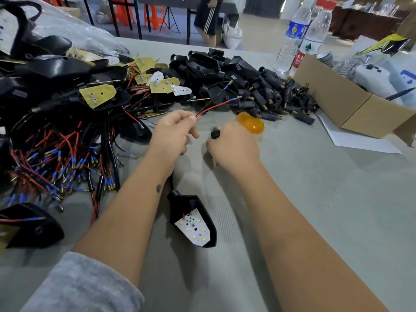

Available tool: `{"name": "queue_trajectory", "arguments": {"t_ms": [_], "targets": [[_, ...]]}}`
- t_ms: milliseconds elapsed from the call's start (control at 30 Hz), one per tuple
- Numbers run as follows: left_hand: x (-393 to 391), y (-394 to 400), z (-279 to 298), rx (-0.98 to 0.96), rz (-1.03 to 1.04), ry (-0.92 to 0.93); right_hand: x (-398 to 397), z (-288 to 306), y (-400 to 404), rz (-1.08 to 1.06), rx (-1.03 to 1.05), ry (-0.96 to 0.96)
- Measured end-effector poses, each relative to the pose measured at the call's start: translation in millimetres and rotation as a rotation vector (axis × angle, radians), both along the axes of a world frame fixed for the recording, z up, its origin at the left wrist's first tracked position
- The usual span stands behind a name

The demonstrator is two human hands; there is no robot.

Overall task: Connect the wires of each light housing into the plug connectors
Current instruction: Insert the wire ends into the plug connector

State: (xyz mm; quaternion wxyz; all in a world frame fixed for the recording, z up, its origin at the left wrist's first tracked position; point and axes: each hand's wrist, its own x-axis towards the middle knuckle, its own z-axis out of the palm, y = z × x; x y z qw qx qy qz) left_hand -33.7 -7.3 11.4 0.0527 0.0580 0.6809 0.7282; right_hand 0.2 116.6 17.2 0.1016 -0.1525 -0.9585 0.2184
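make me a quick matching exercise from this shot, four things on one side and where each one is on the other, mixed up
Things:
1. red wire
2. black plug connector
3. orange lens
4. light housing

Places:
A. on the table between the forearms
B. pinched in the left hand
C. on the table just beyond the right hand
D. gripped in the right hand

Pairs: 1-B, 2-D, 3-C, 4-A

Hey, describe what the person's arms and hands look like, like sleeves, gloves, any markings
Both hands are bare, no gloves, rings or watch in view. The left hand belongs to an arm with a soft grey fleecy sleeve pushed up near the elbow, and a small dark tattoo-like mark sits on the forearm near the wrist. The right hand and its forearm show no sleeve or marking.
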Motion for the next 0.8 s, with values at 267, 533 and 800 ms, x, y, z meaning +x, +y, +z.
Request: {"name": "queue_trajectory", "arguments": {"t_ms": [267,533,800], "targets": [[3.5,3.5,1.8,-0.031,-0.009,-0.010,8.3,-7.5,9.8,-0.074,-0.779,0.350],[-0.3,2.5,-5.2,-0.144,-0.040,0.144,14.2,-1.5,-5.7,0.362,-1.344,0.355],[-1.0,-1.2,-4.0,-0.232,-0.137,0.194,11.7,-0.3,-1.0,0.224,-1.622,0.501]]}}
